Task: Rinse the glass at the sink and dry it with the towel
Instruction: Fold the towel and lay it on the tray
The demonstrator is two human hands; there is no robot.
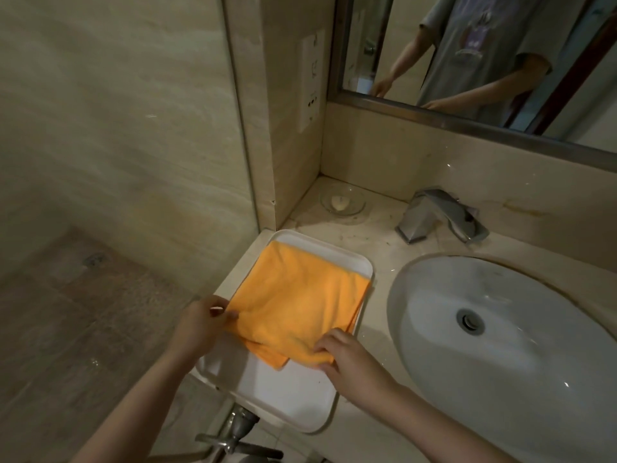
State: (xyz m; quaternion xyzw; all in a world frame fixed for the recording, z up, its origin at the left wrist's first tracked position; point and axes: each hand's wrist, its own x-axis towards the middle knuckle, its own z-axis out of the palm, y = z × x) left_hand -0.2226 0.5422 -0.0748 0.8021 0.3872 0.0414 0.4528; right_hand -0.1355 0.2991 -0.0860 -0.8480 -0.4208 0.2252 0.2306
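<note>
Glass was nowhere visible; the folded orange cloth towel (300, 302) lay on a white rectangular plastic tray (290, 402) at frame centre. The left hand (200, 324) and right hand (347, 360) each pinched a near corner. Judging by that, drying looked finished or not begun.

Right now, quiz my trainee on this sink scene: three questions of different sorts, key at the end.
1. True or false: the orange towel lies on the white tray.
2. Which hands pinch the towel? A) left hand only B) right hand only C) both
3. Fill in: the round sink sits to the ____ of the tray.

Key: 1 true; 2 C; 3 right.
</note>
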